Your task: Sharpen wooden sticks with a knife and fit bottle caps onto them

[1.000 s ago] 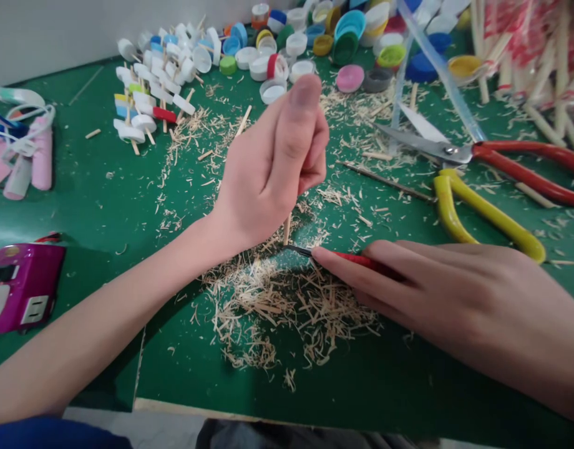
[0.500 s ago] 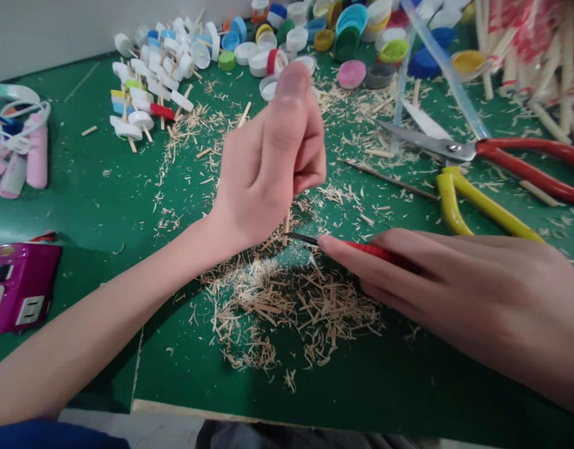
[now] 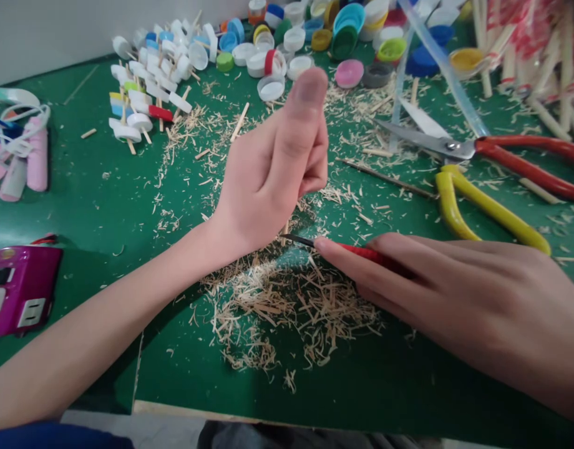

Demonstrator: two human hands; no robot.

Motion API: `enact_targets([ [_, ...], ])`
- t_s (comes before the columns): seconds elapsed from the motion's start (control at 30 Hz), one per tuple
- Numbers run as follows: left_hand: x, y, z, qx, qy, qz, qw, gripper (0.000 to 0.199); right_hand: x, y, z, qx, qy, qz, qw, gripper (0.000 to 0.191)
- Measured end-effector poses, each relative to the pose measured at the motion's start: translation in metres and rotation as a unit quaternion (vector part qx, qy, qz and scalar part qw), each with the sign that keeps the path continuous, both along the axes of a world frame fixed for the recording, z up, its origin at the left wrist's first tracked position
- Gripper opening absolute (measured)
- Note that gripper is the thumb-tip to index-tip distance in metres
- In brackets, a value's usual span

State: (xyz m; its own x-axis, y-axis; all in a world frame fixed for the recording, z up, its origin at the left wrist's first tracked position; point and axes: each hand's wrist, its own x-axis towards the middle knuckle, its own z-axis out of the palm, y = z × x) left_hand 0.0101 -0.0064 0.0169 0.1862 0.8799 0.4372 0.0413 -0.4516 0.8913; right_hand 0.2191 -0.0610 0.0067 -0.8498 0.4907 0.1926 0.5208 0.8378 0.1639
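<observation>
My left hand (image 3: 277,162) is closed in a fist with the thumb pointing up. Out of its underside pokes the end of a thin wooden stick (image 3: 286,231); the rest of the stick is hidden in the palm. My right hand (image 3: 460,299) grips a craft knife (image 3: 300,240) with a red handle and a dark narrow blade. The index finger stretches along the handle, and the blade tip meets the stick's lower end. Below both hands lies a heap of wood shavings (image 3: 287,299) on the green table (image 3: 188,368).
Red-handled scissors (image 3: 455,148), a yellow-handled tool (image 3: 493,209) and a thin dark rod (image 3: 385,178) lie at the right. Bottle caps (image 3: 347,73) crowd the back, beside caps threaded on sticks (image 3: 151,87). A magenta device (image 3: 22,287) sits at left.
My left thumb and fist have tipped slightly to the right, and less of the stick shows below the fist. The knife stays at the stick's end, shifted very slightly left.
</observation>
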Motion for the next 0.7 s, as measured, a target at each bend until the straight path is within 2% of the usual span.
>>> enact_targets([
  [0.13, -0.0015, 0.0021, -0.0009, 0.000, -0.005, -0.004, 1.000, 0.050, -0.0008, 0.0012, -0.0018, -0.012, 0.020, 0.016, 1.000, 0.050],
  [0.27, -0.0037, 0.0013, -0.0015, -0.009, -0.016, -0.010, 1.000, 0.049, -0.0010, 0.0014, 0.0013, -0.030, -0.014, 0.026, 0.999, 0.052],
  [0.47, -0.0053, 0.0010, -0.0007, -0.008, -0.016, -0.031, 0.999, 0.046, -0.0010, -0.0001, 0.0026, -0.010, -0.019, -0.003, 1.000, 0.059],
  [0.6, -0.0043, 0.0016, 0.0009, 0.003, -0.015, -0.023, 1.000, 0.049, -0.0017, 0.0017, -0.0022, -0.021, 0.009, 0.017, 1.000, 0.050],
  [0.7, -0.0059, 0.0025, 0.0015, -0.008, -0.014, -0.031, 0.999, 0.052, -0.0008, 0.0020, -0.0012, -0.032, -0.011, 0.022, 0.999, 0.051],
])
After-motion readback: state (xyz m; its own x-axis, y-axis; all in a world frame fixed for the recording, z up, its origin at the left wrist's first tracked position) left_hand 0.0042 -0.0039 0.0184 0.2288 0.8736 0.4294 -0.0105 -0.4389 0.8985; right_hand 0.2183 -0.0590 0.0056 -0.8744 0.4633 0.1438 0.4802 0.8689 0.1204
